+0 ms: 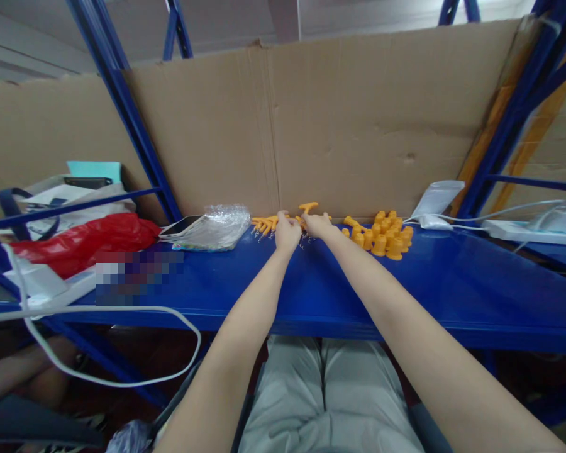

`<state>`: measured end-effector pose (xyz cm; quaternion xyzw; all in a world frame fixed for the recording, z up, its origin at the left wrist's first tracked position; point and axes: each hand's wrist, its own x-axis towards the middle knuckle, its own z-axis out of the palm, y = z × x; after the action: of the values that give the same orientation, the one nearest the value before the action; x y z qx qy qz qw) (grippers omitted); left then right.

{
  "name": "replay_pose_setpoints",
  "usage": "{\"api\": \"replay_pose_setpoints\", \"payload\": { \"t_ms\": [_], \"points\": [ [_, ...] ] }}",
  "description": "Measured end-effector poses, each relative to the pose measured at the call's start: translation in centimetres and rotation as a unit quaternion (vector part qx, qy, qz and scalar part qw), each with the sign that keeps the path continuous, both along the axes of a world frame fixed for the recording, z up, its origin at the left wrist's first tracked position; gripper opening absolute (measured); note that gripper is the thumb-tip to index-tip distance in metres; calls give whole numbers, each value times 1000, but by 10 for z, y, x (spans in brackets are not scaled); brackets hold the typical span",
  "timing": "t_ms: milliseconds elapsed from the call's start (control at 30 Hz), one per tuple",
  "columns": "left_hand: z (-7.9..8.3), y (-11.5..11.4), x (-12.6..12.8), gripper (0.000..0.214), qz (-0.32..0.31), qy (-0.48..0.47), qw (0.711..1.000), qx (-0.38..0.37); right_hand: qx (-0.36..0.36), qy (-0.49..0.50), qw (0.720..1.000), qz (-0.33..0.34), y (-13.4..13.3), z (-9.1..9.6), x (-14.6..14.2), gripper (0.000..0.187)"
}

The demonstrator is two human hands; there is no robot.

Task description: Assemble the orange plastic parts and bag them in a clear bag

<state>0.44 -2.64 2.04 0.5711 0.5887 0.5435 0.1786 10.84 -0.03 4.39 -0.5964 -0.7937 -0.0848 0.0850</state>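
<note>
Orange T-handled corkscrews with thin metal spirals lie in a row along the back of the blue tabletop. At the right end of the row, my left hand has its fingers bent closed around a corkscrew, mostly hidden by the hand. Close beside it, my right hand is closed on another orange corkscrew piece, its grip partly covered. An orange T-handle shows just behind my right hand, and small spirals hang below between both hands. To the right stand several orange sleeves in a cluster, with one longer piece lying behind.
A bubble-wrap packet and a phone lie left of the corkscrews. Further left are a red plastic bag and a white cable. Cardboard walls the back. A power strip sits at the right.
</note>
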Motion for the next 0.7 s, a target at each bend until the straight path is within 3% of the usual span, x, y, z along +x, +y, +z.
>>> {"api": "replay_pose_setpoints", "payload": {
  "t_ms": [233, 367, 567, 700],
  "points": [
    [2, -4, 2, 35, 2, 14, 1000, 7, 36, -10, 999, -10, 1, 5, 13, 41],
    [3, -6, 3, 32, 8, 27, 999, 19, 72, 19, 993, -95, 8, 19, 40, 40],
    [3, -10, 4, 31, 13, 56, 998, 40, -48, 82, 970, -224, 22, 27, 101, 45],
    [3, -12, 5, 31, 10, 63, 997, 40, -80, 87, 970, -214, 24, 24, 126, 33]
  ]
}}
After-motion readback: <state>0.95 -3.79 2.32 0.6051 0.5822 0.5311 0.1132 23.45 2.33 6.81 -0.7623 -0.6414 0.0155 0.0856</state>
